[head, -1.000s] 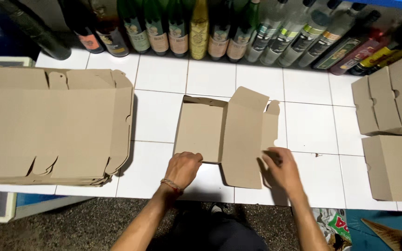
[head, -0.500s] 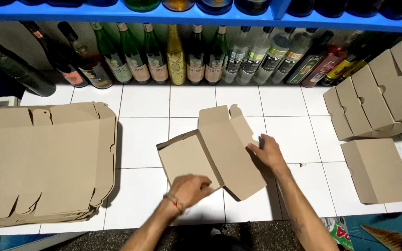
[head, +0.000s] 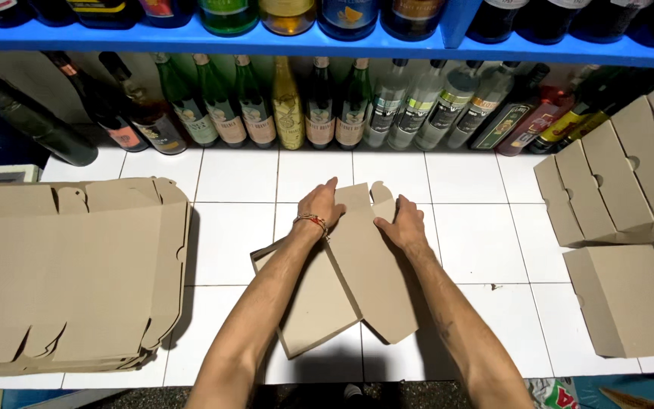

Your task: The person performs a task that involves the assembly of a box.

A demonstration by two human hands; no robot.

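A flat brown cardboard box blank [head: 357, 273] lies on the white tiled floor [head: 228, 242] in front of me, half folded, with one panel raised. My left hand [head: 319, 206], with a red bracelet on the wrist, presses on the far left edge of the raised panel. My right hand [head: 401, 223] grips the far right edge near the small tabs. Both forearms reach over the blank from below.
A thick stack of flat cardboard blanks [head: 70, 265] lies at the left. Folded cardboard boxes [head: 622, 182] stand in a row at the right, with one more box [head: 626, 299] in front. A row of glass bottles [head: 304, 102] lines the back under a blue shelf [head: 342, 42].
Both hands moved from the near edge of the blank to its far edge. The blank turned and its panel folded further over. The view tilted up toward the shelf.
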